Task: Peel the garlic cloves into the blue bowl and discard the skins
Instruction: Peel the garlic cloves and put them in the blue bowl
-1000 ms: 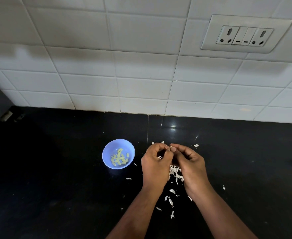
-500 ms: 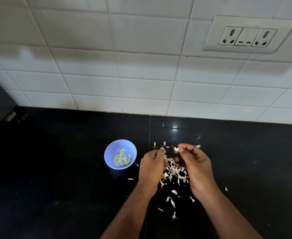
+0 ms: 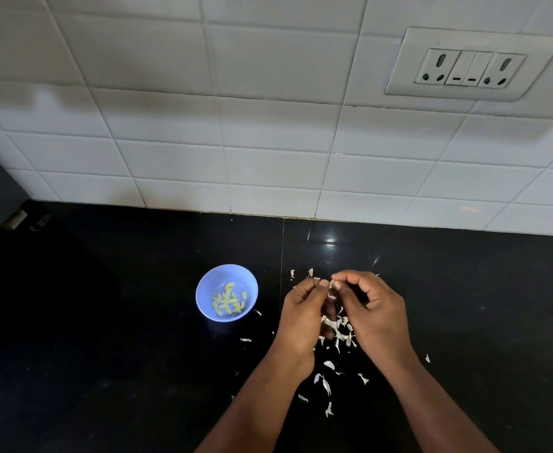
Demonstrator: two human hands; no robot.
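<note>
A small blue bowl (image 3: 226, 274) sits on the black counter, left of my hands, holding several peeled yellowish cloves (image 3: 228, 303). My left hand (image 3: 301, 318) and my right hand (image 3: 371, 313) meet fingertip to fingertip just right of the bowl. Between their thumbs and forefingers they pinch one small garlic clove (image 3: 331, 284), mostly hidden by the fingers. White skins (image 3: 338, 330) lie in a loose heap on the counter beneath and between the hands.
More skin flakes (image 3: 325, 385) are scattered on the black counter (image 3: 121, 354) toward the near edge. A white tiled wall (image 3: 268, 142) rises behind, with a socket plate (image 3: 471, 65) at the upper right.
My hands, apart half a second ago, have come together again around the clove at their fingertips. The bowl has not moved.
</note>
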